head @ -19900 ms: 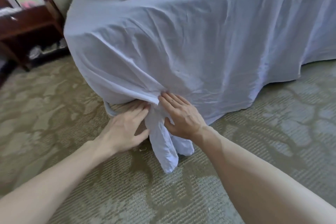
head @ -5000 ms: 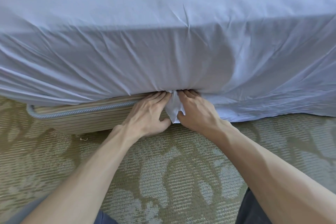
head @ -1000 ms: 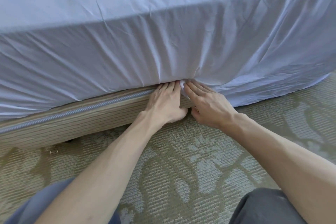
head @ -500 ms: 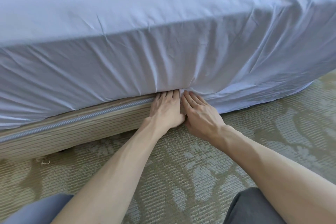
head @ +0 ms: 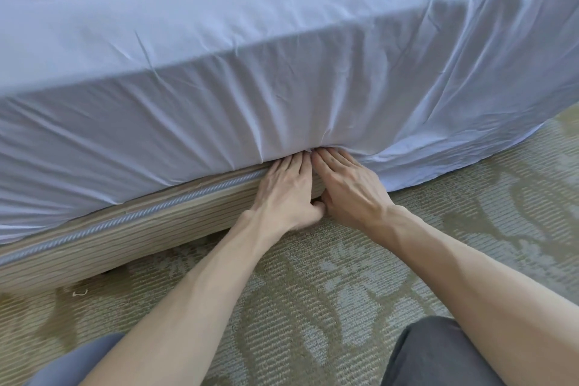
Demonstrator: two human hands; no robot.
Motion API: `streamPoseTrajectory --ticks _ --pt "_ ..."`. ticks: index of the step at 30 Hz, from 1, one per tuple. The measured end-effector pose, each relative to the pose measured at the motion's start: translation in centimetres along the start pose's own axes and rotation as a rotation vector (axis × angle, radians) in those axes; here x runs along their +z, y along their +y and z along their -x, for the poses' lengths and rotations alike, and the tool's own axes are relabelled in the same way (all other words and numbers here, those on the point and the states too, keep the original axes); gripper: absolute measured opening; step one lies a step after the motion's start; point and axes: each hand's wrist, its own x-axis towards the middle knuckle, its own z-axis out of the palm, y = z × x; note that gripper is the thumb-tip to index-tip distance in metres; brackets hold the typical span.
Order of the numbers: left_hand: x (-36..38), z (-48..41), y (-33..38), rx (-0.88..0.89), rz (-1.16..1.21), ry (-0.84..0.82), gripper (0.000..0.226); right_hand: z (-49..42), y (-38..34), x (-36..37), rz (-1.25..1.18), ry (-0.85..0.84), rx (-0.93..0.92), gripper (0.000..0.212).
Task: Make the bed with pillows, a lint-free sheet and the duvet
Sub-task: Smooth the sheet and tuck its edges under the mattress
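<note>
Here the left hand [head: 286, 194] and right hand [head: 347, 189] lie side by side, fingers straight, fingertips pushed under the sheet [head: 282, 78] where its hem meets the striped bed base [head: 131, 229]; right of them it hangs loose to the carpet [head: 313, 307].

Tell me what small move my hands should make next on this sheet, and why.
Probably slide both hands to the right and push the next stretch under. The left hand and right hand lie side by side, fingertips hidden under the sheet. Left of them it is tucked and the bed base shows; right of them it hangs loose onto the carpet.
</note>
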Motion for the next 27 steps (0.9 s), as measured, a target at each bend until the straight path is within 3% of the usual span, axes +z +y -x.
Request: streamPoseTrajectory --ticks 5,10,14,17,21,27 --pt "-0.2 -3.2 0.6 -0.128 0.072 -0.091 0.076 -2.5 0.2 -0.6 0.036 -0.070 0.102 0.056" --pt "0.6 -4.5 1.2 -0.204 0.087 -0.107 0.072 -4.1 0.8 -1.6 0.051 -0.221 0.182 0.040" --pt "0.7 -2.1 1.4 -0.147 0.067 -0.010 0.088 -3.1 0.3 -1.0 0.071 -0.198 0.136 0.066" --pt "0.7 0.4 1.0 -0.038 0.029 0.038 0.103 -1.3 0.2 -1.3 0.015 -0.128 0.127 0.064" --pt "0.8 1.6 1.0 0.033 0.025 0.034 0.103 2.2 0.4 -1.7 -0.047 -0.054 0.127 0.065" --pt "0.7 0.0 2.5 0.020 0.020 -0.005 0.102 2.3 2.5 -0.4 -0.060 -0.106 0.087 0.089"
